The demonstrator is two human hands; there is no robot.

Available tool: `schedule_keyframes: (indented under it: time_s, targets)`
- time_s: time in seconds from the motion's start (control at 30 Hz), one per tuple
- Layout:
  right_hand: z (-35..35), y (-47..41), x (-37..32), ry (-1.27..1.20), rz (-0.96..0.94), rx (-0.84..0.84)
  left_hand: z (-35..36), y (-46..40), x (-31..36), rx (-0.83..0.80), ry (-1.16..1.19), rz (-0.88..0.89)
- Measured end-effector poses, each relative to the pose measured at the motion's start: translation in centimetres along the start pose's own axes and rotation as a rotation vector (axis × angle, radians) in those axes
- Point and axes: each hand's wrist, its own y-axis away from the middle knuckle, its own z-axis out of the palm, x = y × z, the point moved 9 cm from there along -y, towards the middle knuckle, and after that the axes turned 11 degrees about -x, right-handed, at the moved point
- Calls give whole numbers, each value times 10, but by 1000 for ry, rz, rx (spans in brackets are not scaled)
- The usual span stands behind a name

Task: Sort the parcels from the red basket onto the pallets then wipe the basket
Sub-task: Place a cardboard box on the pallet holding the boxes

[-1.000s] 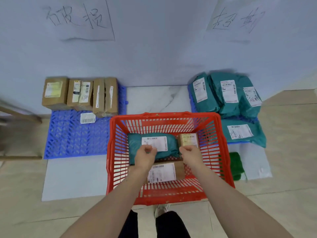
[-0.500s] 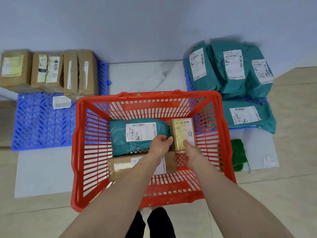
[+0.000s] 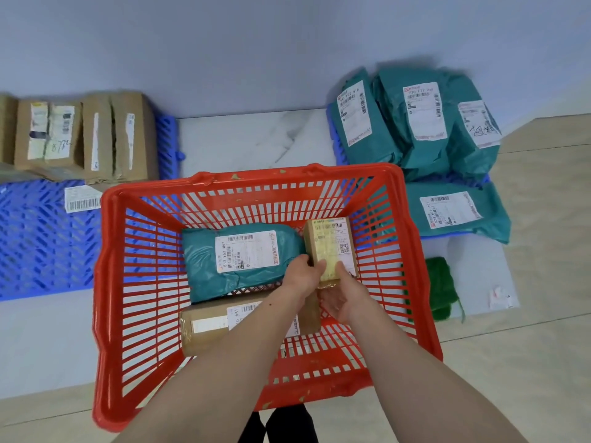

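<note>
The red basket [image 3: 108,282] stands on the floor in front of me. Inside lie a teal mailer bag [image 3: 208,270] with a white label, a long brown box [image 3: 208,327] nearer me, and a small yellowish box [image 3: 332,241] at the right. My left hand [image 3: 302,274] grips the small box's near left edge. My right hand [image 3: 343,297] holds its near end from the right and below, thumb on top. The blue left pallet [image 3: 41,241] carries several brown boxes [image 3: 96,139]. On the right pallet [image 3: 337,148] lie several teal bags [image 3: 415,123].
A green cloth [image 3: 439,287] lies on the pale mat right of the basket. A loose barcode label [image 3: 81,199] sits on the left pallet. A grey wall runs behind both pallets. My legs show below the basket.
The view has dropped closer to the basket. My left hand moved right from the teal bag to the small box, and both hands now hold that box's near end.
</note>
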Motion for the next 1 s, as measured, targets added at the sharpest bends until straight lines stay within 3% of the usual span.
schedule_keyframes:
  time_s: [0.37,0.53,1.0]
  targets:
    - [12,-4,-3,-242,-86,0,-12,2,20,99,-104,15]
    - [13,0,-4,-315,-119,18,-12,10,20,85,-42,2]
    - [31,152,-8,-326,-276,31,-22,131,43,5,284,81]
